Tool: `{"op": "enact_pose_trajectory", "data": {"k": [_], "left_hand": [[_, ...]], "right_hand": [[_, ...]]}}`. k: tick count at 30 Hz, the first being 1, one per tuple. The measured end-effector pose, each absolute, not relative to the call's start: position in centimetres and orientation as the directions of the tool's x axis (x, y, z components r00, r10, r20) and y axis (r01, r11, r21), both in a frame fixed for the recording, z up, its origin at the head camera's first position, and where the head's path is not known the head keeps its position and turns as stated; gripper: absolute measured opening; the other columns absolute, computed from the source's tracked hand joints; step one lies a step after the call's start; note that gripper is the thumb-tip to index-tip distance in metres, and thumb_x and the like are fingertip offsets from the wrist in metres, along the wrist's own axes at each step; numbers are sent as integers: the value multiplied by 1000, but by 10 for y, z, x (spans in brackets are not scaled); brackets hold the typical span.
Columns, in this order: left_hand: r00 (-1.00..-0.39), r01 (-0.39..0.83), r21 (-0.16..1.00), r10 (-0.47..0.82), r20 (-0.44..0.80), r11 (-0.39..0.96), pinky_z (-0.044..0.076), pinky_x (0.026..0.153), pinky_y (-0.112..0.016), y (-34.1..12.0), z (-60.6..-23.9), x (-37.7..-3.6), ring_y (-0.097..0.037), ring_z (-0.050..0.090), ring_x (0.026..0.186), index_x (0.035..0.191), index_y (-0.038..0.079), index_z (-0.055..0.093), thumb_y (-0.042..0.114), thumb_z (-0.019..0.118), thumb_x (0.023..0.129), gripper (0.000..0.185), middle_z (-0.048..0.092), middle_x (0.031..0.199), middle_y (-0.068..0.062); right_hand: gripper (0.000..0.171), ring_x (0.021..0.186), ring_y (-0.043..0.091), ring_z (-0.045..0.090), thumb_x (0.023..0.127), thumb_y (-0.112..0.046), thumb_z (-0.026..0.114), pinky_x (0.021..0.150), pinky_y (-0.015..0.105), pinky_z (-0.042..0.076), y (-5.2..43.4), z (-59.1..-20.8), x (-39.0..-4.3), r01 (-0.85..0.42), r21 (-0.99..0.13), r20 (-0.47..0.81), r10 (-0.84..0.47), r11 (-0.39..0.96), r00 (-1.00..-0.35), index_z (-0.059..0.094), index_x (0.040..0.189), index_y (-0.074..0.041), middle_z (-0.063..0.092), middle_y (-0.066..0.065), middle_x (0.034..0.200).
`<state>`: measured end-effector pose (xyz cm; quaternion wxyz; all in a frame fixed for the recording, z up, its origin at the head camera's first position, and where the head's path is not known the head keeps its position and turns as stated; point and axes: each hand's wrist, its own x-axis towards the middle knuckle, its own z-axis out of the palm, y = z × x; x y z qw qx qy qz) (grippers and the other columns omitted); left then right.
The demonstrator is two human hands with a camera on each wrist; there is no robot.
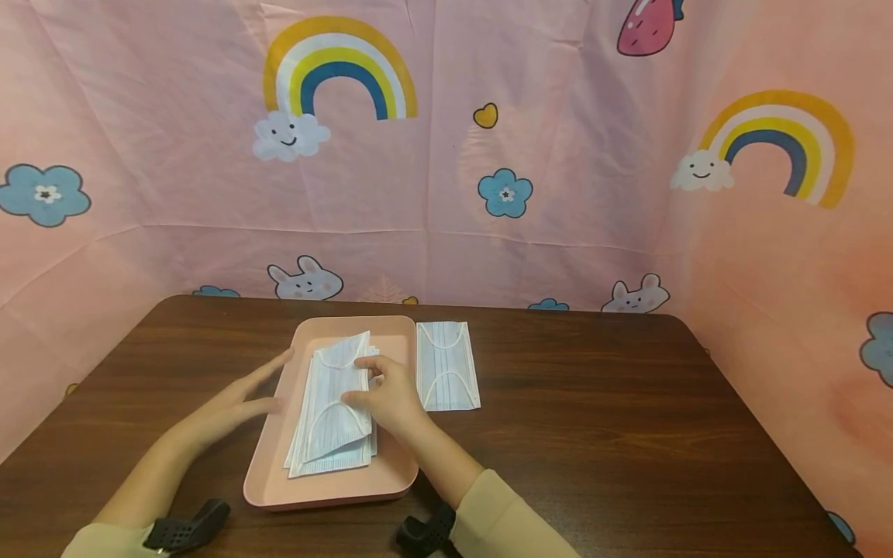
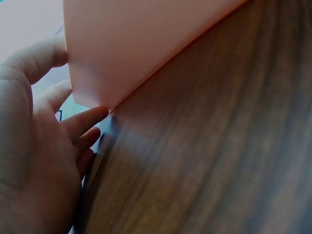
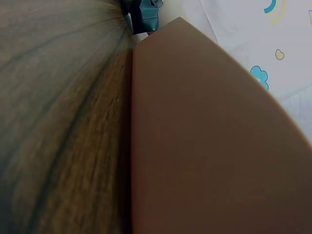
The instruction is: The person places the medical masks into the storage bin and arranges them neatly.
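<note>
A pink tray (image 1: 279, 465) sits on the brown wooden table (image 1: 628, 434) and holds a stack of white face masks (image 1: 328, 422). My right hand (image 1: 387, 395) pinches the top mask of the stack between thumb and fingers. With straight fingers, my left hand (image 1: 237, 399) rests against the tray's left rim. In the left wrist view the left hand's fingers (image 2: 83, 122) touch the pink tray's corner (image 2: 126, 48). One single mask (image 1: 446, 366) lies flat on the table just right of the tray. The right wrist view shows only the tray's side (image 3: 204, 146) and the table.
Pink cartoon-print cloth (image 1: 558, 155) walls the table at the back and on both sides. Dark wrist-camera mounts (image 1: 184, 528) sit near the table's front edge. Bare wood stretches to the right of the single mask.
</note>
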<state>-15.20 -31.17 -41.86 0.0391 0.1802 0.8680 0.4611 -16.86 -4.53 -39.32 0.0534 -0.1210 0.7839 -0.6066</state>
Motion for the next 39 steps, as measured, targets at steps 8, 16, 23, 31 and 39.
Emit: {"op": "enact_pose_trajectory", "data": {"k": [8,16,23,31,39], "left_hand": [[-931,278,821,349,104,499,13,96,-74,-312,-419,-152,-52,9,135,153,12,22,15,60,92,72,16,155,-22],[-930,285,817,351,108,502,13,97,-74,-313,-420,-152,-53,10,135,153,11,22,15,60,92,72,16,155,-24],[-929,288,822,350,117,491,14,97,-73,-312,-419,-151,-52,10,135,153,12,23,14,60,92,72,17,155,-23],[-934,275,820,343,103,502,15,96,-74,-311,-419,-151,-52,11,136,153,12,23,16,60,92,72,17,154,-23],[-936,267,822,338,98,503,15,96,-74,-311,-419,-150,-52,11,136,153,12,23,16,61,91,72,18,154,-23]], "right_hand": [[45,73,9,46,69,-1,84,57,20,43,-46,-395,-168,-128,-947,52,-252,295,-966,68,111,-3,52,-2,90],[44,75,10,47,67,-2,86,62,21,45,-46,-394,-165,-122,-923,31,-247,366,-969,68,108,-1,51,-1,85],[44,74,11,46,67,-3,86,62,22,44,-47,-394,-165,-130,-881,7,-262,455,-965,69,108,-1,51,-1,79],[44,74,13,47,69,-7,86,60,22,43,-46,-394,-163,-118,-845,-33,-272,521,-962,68,109,-4,50,-1,80],[45,66,11,44,70,-7,85,52,20,39,-48,-396,-162,-122,-820,-48,-280,559,-959,68,111,-3,47,-1,73]]}}
